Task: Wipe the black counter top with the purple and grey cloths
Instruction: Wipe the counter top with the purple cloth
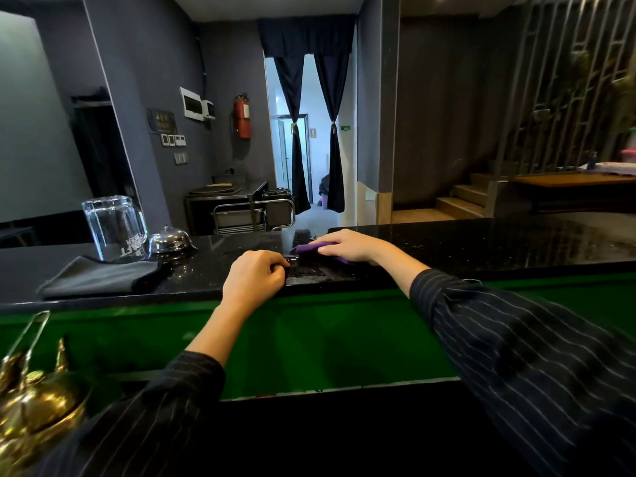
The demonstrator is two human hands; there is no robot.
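The black counter top (481,246) runs across the middle of the view, glossy and speckled. My right hand (347,246) lies flat on the purple cloth (309,248), pressing it onto the counter near the centre. My left hand (254,280) rests at the counter's near edge just left of the purple cloth, with its fingers curled shut; nothing is visible in it. The grey cloth (99,278) lies folded on the counter at the left, apart from both hands.
A glass jug of water (112,227) and a metal call bell (169,239) stand on the counter behind the grey cloth. A green panel (327,339) sits below the counter edge. A gold ornament (34,401) is at the lower left.
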